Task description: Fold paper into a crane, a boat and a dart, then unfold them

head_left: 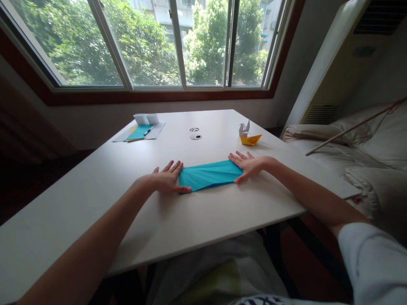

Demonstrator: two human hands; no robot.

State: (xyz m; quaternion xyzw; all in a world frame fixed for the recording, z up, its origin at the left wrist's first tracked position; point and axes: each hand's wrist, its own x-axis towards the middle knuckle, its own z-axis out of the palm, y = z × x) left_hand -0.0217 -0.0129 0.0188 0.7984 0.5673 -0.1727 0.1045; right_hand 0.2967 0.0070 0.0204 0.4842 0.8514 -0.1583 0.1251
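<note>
A creased sheet of turquoise paper, folded into a long strip, lies on the white table in front of me. My left hand rests on its left end, fingers spread and thumb across the near corner. On the right end lies my right hand, its fingers stretched out and its thumb at the near corner. Both hands press on the paper without gripping it. Fan-like creases run along the strip, and its near edge lifts slightly, with a darker gap beneath.
The white table has round fittings in its middle. At the back right are a yellow paper boat and a white paper crane. Turquoise sheets, a pen and white folded paper lie at the back left.
</note>
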